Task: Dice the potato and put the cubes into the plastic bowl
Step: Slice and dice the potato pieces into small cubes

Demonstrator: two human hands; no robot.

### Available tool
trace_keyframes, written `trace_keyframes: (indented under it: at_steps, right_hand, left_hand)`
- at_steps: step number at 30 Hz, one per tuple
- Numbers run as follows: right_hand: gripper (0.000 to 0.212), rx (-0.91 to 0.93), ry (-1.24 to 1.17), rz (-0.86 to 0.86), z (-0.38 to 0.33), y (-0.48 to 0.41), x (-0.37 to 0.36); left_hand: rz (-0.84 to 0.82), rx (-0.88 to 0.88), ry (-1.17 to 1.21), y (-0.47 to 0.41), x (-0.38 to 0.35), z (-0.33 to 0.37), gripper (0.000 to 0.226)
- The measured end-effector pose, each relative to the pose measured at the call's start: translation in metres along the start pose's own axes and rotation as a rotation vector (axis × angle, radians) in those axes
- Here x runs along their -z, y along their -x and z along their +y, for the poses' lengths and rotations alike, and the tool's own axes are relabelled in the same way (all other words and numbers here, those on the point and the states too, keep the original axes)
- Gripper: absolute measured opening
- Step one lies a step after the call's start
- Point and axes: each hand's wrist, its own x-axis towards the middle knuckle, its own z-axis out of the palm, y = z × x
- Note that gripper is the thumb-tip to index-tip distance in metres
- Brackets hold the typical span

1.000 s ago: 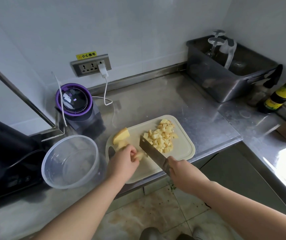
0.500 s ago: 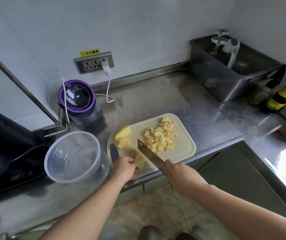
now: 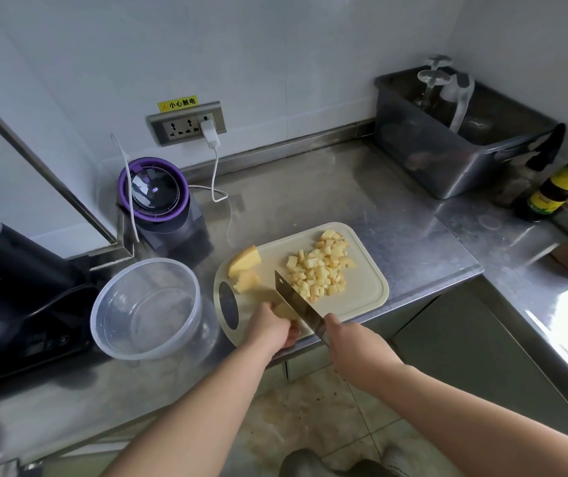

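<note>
1. Plastic bowl (image 3: 114,342): empty, beside the cutting board (image 3: 361,290).
2. Cubes (image 3: 320,270): piled on the board, none transferred.
3. Right hand (image 3: 348,342) grips the knife (image 3: 298,304); left hand (image 3: 272,330) pinches a potato piece (image 3: 284,309) on the board.
4. Two wedges (image 3: 244,259) uncut; dicing judged over half done.

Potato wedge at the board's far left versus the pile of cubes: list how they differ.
The potato wedge is one large uncut piece; the pile of cubes is many small dice. The wedge has a rounded outer side; the cubes have flat cut faces. The wedge lies at the far left of the cutting board, the cubes on its right half. Both are pale yellow and on the board, neither in the plastic bowl.
</note>
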Motion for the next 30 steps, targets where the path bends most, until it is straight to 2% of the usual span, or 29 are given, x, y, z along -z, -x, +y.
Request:
trace_keyframes:
  at_steps: [3,5,10,17,23,26,30]
  right_hand:
    - [0.033,0.016,0.033,0.019,0.002,-0.001,0.001]
    - [0.034,0.022,0.047,0.024,0.002,0.000,0.000]
    - [0.037,0.026,0.056,0.023,0.006,-0.001,-0.001]
    - [0.039,0.028,0.027,0.010,0.009,-0.008,0.004]
    - [0.043,0.038,0.018,0.002,0.005,-0.007,0.003]
    - [0.041,0.009,0.024,0.016,0.006,-0.007,0.007]
    - [0.032,0.011,0.025,0.061,0.005,0.000,0.015]
  left_hand:
    - [0.125,-0.195,-0.507,-0.002,0.007,-0.005,0.049]
    - [0.161,-0.312,-0.739,-0.004,0.015,-0.008,0.053]
    - [0.146,-0.445,-0.969,-0.010,0.018,-0.005,0.035]
    - [0.209,-0.465,-0.957,-0.018,0.010,0.003,0.025]
    - [0.219,-0.439,-0.888,-0.017,0.008,0.002,0.026]
    - [0.206,-0.428,-0.778,-0.013,0.011,0.001,0.030]
    - [0.168,-0.363,-0.519,-0.008,0.015,0.005,0.032]
